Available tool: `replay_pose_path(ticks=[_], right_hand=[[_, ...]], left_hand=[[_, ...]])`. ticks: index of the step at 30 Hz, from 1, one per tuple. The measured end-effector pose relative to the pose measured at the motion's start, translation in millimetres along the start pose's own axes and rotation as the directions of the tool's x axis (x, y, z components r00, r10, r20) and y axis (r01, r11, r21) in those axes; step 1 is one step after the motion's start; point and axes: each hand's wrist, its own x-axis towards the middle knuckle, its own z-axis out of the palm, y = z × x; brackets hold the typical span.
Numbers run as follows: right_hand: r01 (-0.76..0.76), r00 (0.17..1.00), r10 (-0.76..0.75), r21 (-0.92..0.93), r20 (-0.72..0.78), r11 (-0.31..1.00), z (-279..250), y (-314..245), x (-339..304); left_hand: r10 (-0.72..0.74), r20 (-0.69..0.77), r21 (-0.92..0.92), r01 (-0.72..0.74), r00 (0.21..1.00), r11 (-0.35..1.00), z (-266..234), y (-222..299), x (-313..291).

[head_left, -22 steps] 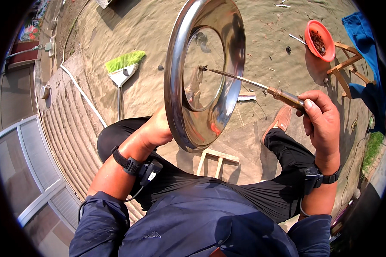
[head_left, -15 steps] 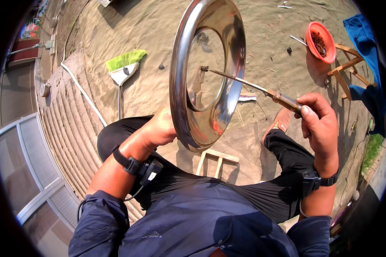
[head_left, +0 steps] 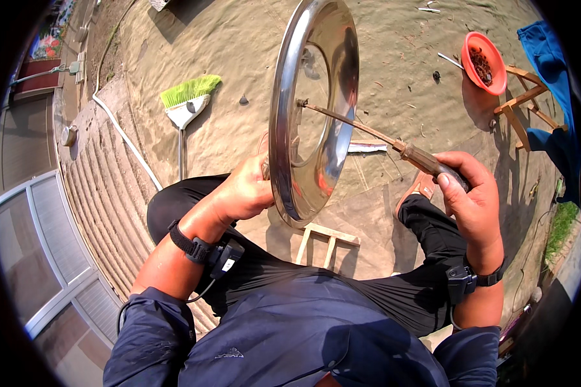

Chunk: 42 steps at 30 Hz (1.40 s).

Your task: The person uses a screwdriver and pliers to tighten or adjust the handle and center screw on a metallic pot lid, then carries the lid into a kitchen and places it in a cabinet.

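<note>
My left hand [head_left: 245, 191] grips a shiny metal ring-shaped piece [head_left: 282, 122] by its left side, and the rim hides some of the fingers. The ring stands upright on its edge in the air, with a wide round opening. In my right hand [head_left: 474, 197] is a screwdriver [head_left: 414, 156] with a brownish handle, thumb and fingers closed round it. Its long shaft slants up to the left across the ring. At the tip, inside the opening, sits a small dark fitting [head_left: 302, 103], too small to make out exactly.
A small wooden frame [head_left: 331, 233] stands between my legs. To the left lie a broom [head_left: 188, 106] with green bristles and a pale hose [head_left: 119, 129]. At the right are a red bowl [head_left: 497, 64] of small rusty bits, wooden legs [head_left: 518, 103] and blue cloth [head_left: 542, 58].
The ring has turned more edge-on and its near rim has shifted right. More of my left hand shows. My right hand has moved slightly left and down with the screwdriver.
</note>
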Motion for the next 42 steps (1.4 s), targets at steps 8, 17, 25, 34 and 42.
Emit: replay_pose_path(ticks=[8,17,25,34,42], right_hand=[[0.475,0.864,-0.503,-0.346,0.009,0.809,6,1,5],[-0.22,0.975,0.184,0.515,0.121,0.828,-3,16,9],[0.382,0.924,-0.379,-0.192,0.055,0.904,1,8,8],[0.429,0.894,-0.447,-0.246,-0.02,0.869,9,12,9],[-0.146,0.989,0.135,0.285,0.06,0.947,8,-1,3]], left_hand=[[-0.034,-0.007,-0.071,0.034,0.999,0.997,-2,-11,0],[-0.044,0.034,-0.126,0.048,0.998,0.991,-5,-14,4],[0.057,0.0,-0.039,-0.057,0.998,0.998,-8,-13,4],[-0.041,0.107,-0.204,0.062,0.993,0.977,-18,-13,11],[-0.027,0.073,-0.096,0.034,0.997,0.995,-15,-13,14]])
